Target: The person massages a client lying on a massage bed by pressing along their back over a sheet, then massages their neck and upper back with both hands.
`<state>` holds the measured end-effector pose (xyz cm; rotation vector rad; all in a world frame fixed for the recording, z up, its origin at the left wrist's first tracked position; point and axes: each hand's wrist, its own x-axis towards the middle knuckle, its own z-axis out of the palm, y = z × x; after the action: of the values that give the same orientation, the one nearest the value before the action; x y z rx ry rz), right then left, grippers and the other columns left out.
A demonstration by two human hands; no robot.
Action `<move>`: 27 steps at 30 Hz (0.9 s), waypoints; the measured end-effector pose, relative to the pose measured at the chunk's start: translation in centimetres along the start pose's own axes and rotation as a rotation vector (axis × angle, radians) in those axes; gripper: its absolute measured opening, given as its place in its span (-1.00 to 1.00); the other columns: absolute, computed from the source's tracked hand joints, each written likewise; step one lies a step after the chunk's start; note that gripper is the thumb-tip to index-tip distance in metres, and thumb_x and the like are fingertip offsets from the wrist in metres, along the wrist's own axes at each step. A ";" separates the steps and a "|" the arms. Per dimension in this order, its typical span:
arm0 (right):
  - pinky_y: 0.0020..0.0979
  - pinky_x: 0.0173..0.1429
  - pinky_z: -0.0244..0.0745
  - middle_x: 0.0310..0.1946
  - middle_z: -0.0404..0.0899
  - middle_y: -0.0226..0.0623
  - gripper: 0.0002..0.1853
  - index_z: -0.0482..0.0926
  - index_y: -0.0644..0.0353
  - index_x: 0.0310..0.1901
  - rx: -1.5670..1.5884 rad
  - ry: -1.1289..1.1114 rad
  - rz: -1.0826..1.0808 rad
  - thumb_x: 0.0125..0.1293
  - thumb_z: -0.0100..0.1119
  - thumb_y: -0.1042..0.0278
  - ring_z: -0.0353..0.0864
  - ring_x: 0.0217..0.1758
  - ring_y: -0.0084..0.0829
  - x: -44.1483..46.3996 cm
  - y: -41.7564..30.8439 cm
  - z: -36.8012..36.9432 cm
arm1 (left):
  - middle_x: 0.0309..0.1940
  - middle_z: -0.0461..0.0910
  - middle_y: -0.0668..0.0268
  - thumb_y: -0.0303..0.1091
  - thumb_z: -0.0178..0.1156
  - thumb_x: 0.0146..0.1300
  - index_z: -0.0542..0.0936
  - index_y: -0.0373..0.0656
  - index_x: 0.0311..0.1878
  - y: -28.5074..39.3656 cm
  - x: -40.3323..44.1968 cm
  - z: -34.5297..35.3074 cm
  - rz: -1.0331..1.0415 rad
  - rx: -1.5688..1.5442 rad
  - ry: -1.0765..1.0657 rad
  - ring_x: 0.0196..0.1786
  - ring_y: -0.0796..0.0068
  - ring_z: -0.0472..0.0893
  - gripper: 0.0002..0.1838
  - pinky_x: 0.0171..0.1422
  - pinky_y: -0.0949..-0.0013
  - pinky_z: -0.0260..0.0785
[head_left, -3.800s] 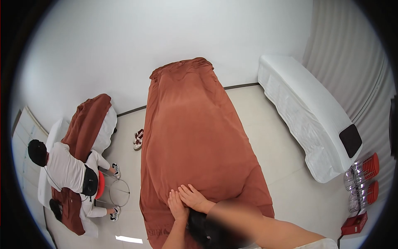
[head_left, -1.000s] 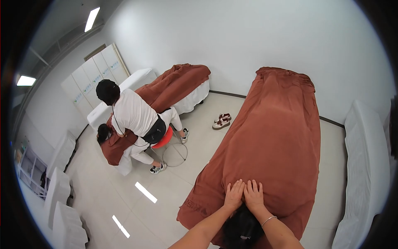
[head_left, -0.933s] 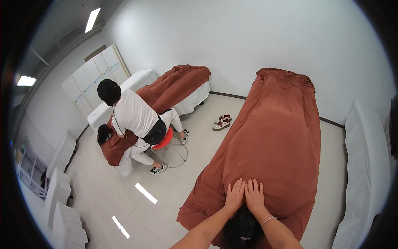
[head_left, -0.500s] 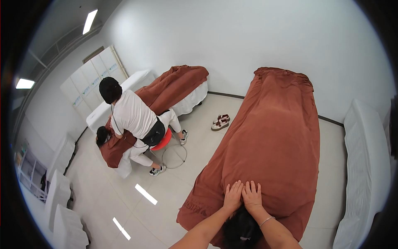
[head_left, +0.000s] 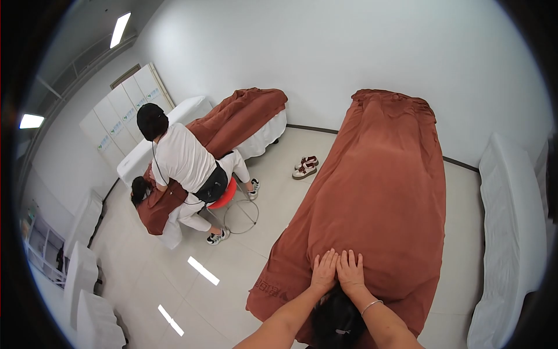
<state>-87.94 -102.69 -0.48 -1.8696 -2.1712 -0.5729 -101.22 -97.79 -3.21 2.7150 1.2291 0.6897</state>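
My left hand [head_left: 324, 270] and my right hand [head_left: 350, 271] lie flat, side by side, on a reddish-brown sheet [head_left: 378, 192]. Their fingers stretch away from me and neither hand grips anything. Under the sheet is a person lying along a bed, with my hands on the upper back near the neck. Between my forearms shows the person's dark-haired head [head_left: 336, 320], with a small hair clip; the face is hidden. A thin bracelet [head_left: 372, 305] circles my right wrist.
Leftward, a co-worker in a white shirt [head_left: 183, 157] sits on a red stool [head_left: 224, 195], bent over another person under a brown sheet [head_left: 232, 119]. Shoes [head_left: 305, 167] stand on the floor between the beds. A white-covered bed [head_left: 511, 232] lines the right side.
The view has shifted slightly, so the scene sits a little further left and up. Both hands stay flat at about the same place on the sheet.
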 end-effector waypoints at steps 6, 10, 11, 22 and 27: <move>0.24 0.47 0.14 0.33 0.41 -0.08 -0.51 0.53 0.22 0.24 0.141 -0.003 -0.019 0.28 0.07 0.27 0.31 0.44 -0.01 0.2 0.9 -0.5 | 0.51 0.25 0.08 -0.29 0.27 0.11 0.35 -0.26 0.43 0.3 0.6 -1.2 0.026 0.101 -0.040 0.54 0.18 0.25 -0.24 0.58 -0.17 -0.04; 0.22 0.48 0.15 0.32 0.43 -0.10 -0.50 0.53 0.20 0.25 -0.036 0.013 0.031 0.28 0.07 0.26 0.33 0.43 -0.03 1.2 -0.3 -0.3 | 0.51 0.24 0.08 -0.29 0.28 0.09 0.35 -0.26 0.43 -0.4 1.5 -1.1 0.021 0.063 -0.030 0.54 0.19 0.24 -0.22 0.57 -0.18 -0.03; 0.22 0.47 0.15 0.31 0.43 -0.10 -0.51 0.54 0.19 0.24 -0.061 0.019 0.042 0.28 0.07 0.25 0.33 0.43 -0.04 1.1 -0.4 0.0 | 0.50 0.25 0.07 -0.29 0.28 0.10 0.35 -0.26 0.43 -0.5 1.4 -1.1 0.028 0.063 -0.047 0.54 0.18 0.25 -0.23 0.57 -0.19 -0.02; 0.21 0.48 0.16 0.34 0.40 -0.10 -0.50 0.51 0.18 0.28 0.045 -0.010 -0.034 0.32 0.03 0.23 0.30 0.46 -0.05 0.2 1.3 -1.2 | 0.49 0.26 0.02 -0.30 0.24 0.13 0.35 -0.29 0.42 1.1 0.9 -1.4 -0.008 0.035 -0.042 0.53 0.12 0.26 -0.26 0.56 -0.19 -0.01; 0.22 0.47 0.15 0.37 0.35 -0.06 -0.47 0.46 0.19 0.32 -0.031 -0.048 0.004 0.33 0.02 0.23 0.25 0.48 -0.04 0.8 0.3 -0.9 | 0.53 0.21 0.09 -0.33 0.21 0.14 0.33 -0.24 0.45 0.3 1.3 -0.6 -0.011 0.074 -0.022 0.56 0.20 0.22 -0.25 0.58 -0.19 -0.01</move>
<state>-87.83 -102.36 0.66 -1.9227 -2.1999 -0.5695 -100.52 -97.12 -2.14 2.7642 1.2891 0.6233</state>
